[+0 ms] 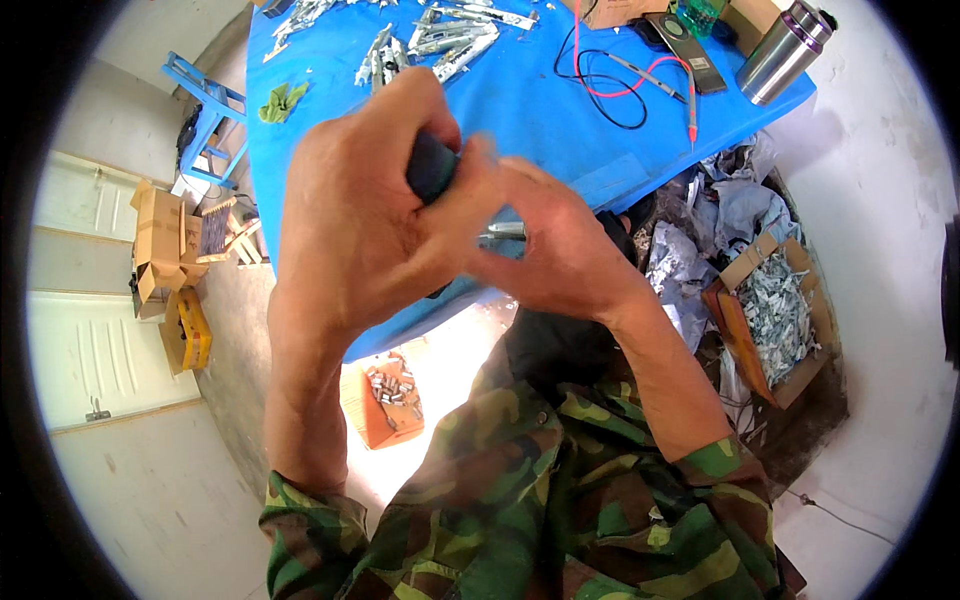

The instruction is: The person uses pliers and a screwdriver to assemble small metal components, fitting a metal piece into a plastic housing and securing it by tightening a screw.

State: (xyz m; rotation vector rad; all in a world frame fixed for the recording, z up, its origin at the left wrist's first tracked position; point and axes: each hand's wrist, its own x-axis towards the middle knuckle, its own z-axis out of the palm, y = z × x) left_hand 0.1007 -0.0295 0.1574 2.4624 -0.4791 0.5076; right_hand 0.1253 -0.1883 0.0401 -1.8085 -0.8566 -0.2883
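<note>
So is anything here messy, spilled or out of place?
Mostly clutter. Crumpled grey sheets are heaped on the floor beside the blue table, next to an open cardboard box of silvery scraps. A red and black cable lies tangled on the tabletop. Both hands, left hand and right hand, grip a dark-handled tool.

Makeshift workshop
Blue table [520, 110] strewn with metal parts [440, 45] and test leads [640, 80]; cardboard boxes [775, 315] of scrap on the bare concrete floor

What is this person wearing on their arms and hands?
Both hands, the left hand and the right hand, are bare: no gloves, rings or watch visible. The forearms are bare too; camouflage sleeves in green, brown and tan are pushed up toward the elbows.
</note>
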